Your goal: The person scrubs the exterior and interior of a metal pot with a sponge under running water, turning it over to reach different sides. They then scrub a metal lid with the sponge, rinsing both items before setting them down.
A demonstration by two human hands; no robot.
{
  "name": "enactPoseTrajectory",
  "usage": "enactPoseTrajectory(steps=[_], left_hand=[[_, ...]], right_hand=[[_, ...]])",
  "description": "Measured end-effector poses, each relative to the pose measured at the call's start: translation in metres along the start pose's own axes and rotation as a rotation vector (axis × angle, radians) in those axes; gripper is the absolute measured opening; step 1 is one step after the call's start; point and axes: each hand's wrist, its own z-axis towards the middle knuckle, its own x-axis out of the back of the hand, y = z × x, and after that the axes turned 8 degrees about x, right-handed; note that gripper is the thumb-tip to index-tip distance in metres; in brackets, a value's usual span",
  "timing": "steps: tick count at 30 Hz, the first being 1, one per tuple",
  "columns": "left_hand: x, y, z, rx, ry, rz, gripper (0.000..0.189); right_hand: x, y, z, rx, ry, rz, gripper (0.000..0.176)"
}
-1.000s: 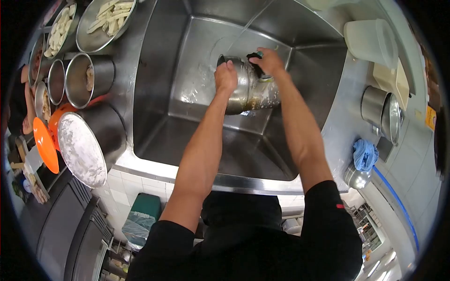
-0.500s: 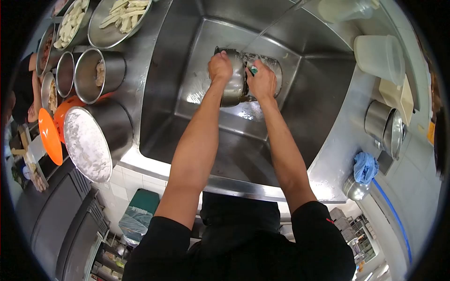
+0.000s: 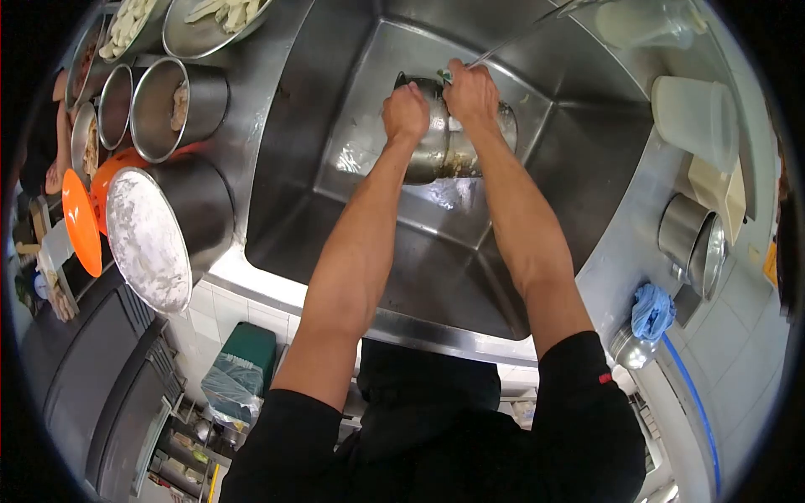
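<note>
A steel pot [image 3: 444, 147] lies tilted on its side over the deep steel sink [image 3: 335, 168]. My left hand [image 3: 406, 112] grips the pot's rim. My right hand [image 3: 471, 94] presses a green scouring pad [image 3: 444, 76] against the pot's upper side; most of the pad is hidden under my fingers. A thin stream of water [image 3: 511, 44] runs down from the upper right onto the pot.
Steel containers of food [image 3: 176, 105] and a large pot with a white-dusted lid [image 3: 147, 239] stand on the left counter beside an orange lid [image 3: 80, 222]. White plastic tubs [image 3: 696, 117], steel canisters [image 3: 692, 230] and a blue cloth [image 3: 652, 310] sit on the right.
My right hand with the pad slid back up from the pot's near side to its upper rim. The left hand kept its grip on the rim.
</note>
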Motion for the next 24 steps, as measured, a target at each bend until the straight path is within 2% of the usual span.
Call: enactPoseTrajectory(steps=[1,3,6,8,9,11,12,14,16,18,22,24], left_hand=[[0.002,0.002,0.001,-0.006,0.003,0.000,0.044],[0.002,0.006,0.001,0.021,-0.004,-0.018,0.043],[-0.005,0.006,0.010,0.073,-0.020,-0.073,0.043],[-0.006,0.002,0.007,0.020,-0.030,-0.047,0.042],[-0.004,0.000,0.004,-0.044,-0.049,-0.001,0.042],[-0.004,-0.008,-0.009,-0.036,-0.061,0.009,0.042],[-0.004,-0.005,-0.010,-0.042,-0.050,-0.004,0.042],[-0.006,-0.003,-0.018,-0.024,-0.054,-0.005,0.042],[-0.009,-0.005,-0.017,0.002,-0.063,-0.001,0.042],[-0.013,-0.002,-0.009,-0.031,-0.061,0.035,0.042],[-0.015,0.013,0.005,-0.009,-0.110,0.065,0.042],[-0.010,0.014,0.002,0.036,-0.127,0.056,0.042]], right_hand=[[-0.001,0.000,-0.002,0.000,0.006,0.000,0.029],[-0.003,-0.001,-0.021,0.053,0.189,0.015,0.028],[0.008,-0.018,-0.070,0.043,0.178,-0.049,0.026],[0.007,-0.012,-0.062,0.010,0.188,0.025,0.026],[0.003,-0.003,-0.044,0.021,0.132,0.011,0.026],[-0.005,0.014,-0.017,0.053,0.011,0.015,0.027],[-0.008,0.019,-0.008,0.047,0.019,0.012,0.027],[-0.015,0.024,0.000,-0.006,-0.218,-0.033,0.027],[-0.010,0.019,-0.014,-0.003,-0.172,-0.045,0.026],[0.001,0.010,-0.045,-0.021,0.010,-0.025,0.024],[0.022,-0.018,-0.120,-0.048,0.061,0.128,0.020],[0.011,-0.009,-0.113,-0.079,0.112,0.228,0.019]])
